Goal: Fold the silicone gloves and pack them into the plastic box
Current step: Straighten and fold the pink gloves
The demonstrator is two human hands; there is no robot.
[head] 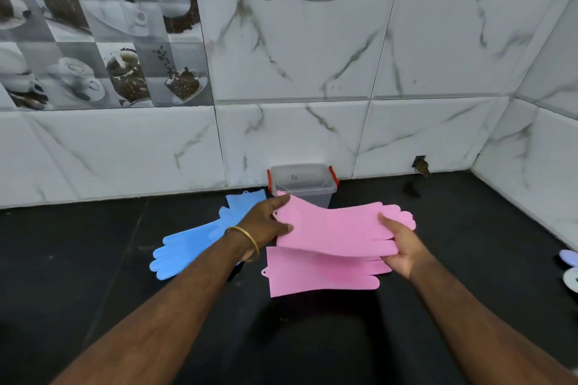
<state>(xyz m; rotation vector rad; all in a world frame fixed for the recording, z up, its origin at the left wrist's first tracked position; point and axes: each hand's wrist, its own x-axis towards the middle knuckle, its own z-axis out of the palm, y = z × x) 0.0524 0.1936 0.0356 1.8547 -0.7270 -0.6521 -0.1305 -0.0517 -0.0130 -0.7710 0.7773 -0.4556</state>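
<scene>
I hold a pink silicone glove (334, 226) flat above the black counter. My left hand (266, 223) pinches its cuff end and my right hand (402, 244) grips its finger end. A second pink glove (316, 275) lies flat on the counter just beneath it. A blue glove (190, 242) lies to the left, partly under my left forearm, and another blue glove (242, 200) lies behind it. The clear plastic box (301, 183) with red latches stands open against the wall, right behind the held glove.
The black counter (93, 259) runs to a marble-tiled wall behind and on the right. Pale lilac and white round items (570, 269) sit at the right edge. A small dark scrap (411, 190) lies near a hole in the wall.
</scene>
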